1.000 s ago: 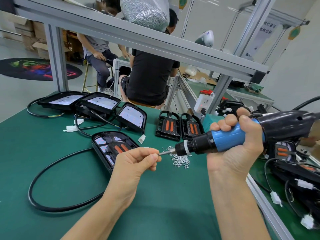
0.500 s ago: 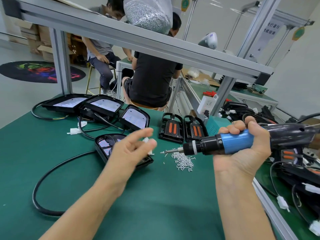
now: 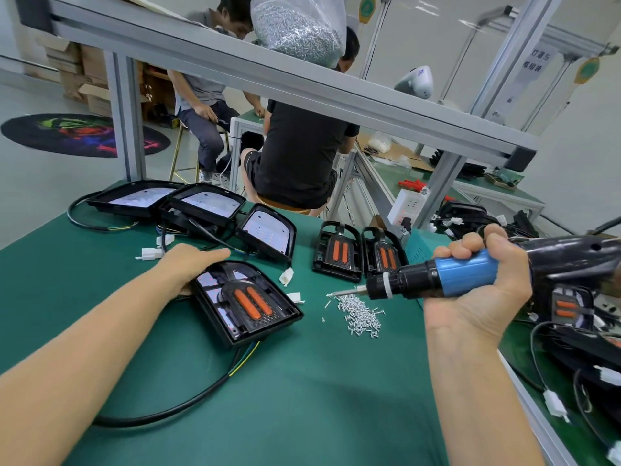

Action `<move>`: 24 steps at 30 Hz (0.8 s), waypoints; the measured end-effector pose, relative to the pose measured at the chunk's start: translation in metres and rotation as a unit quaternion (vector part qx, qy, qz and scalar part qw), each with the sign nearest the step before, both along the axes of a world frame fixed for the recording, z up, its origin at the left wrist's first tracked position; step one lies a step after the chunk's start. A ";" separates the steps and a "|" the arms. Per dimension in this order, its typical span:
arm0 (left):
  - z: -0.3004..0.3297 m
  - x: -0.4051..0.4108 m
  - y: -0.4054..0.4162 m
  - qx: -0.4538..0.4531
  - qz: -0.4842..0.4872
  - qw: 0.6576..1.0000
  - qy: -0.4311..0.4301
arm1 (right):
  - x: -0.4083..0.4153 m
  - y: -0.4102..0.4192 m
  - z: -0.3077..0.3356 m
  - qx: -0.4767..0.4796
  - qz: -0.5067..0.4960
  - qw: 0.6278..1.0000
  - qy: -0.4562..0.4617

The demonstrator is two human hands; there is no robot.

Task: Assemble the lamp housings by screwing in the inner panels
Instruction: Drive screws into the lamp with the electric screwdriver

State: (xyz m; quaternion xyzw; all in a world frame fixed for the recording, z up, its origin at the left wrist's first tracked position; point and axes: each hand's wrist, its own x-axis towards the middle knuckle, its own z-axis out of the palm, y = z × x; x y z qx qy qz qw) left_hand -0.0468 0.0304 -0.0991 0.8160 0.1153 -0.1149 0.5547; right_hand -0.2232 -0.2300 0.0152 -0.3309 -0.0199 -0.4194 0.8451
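The left hand point(image 3: 193, 264) is laid at the far-left edge of a lamp housing point(image 3: 247, 302) lying on the green worktop point(image 3: 302, 398), fingers outstretched. A pile of screws point(image 3: 359, 314) is seen just right of it. An electric screwdriver point(image 3: 470, 275) is gripped in the right hand point(image 3: 484, 284), its tip above the screws.

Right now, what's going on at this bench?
A person is assembling lamp housings. The left hand rests on the far-left edge of the lamp housing lying on the green table, its orange-striped inner panel seated inside. The right hand grips a blue electric screwdriver, its tip above a pile of loose screws, not on the housing.
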 end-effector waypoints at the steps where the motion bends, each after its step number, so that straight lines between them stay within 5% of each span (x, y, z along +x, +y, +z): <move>1: 0.000 0.001 -0.001 -0.009 -0.017 1.000 0.007 | 0.002 0.001 0.001 -0.001 0.003 1.000 0.000; 4: -0.003 -0.001 -0.005 -0.051 -0.029 0.998 -0.003 | 0.007 0.004 0.002 -0.002 0.009 1.000 -0.001; 11: -0.019 -0.018 -0.007 -0.303 0.025 0.952 -0.024 | 0.013 0.009 -0.002 -0.022 0.012 1.000 -0.001; 24: -0.025 -0.068 -0.058 -0.419 0.043 0.906 -0.044 | 0.030 0.032 -0.012 -0.041 0.004 0.999 -0.001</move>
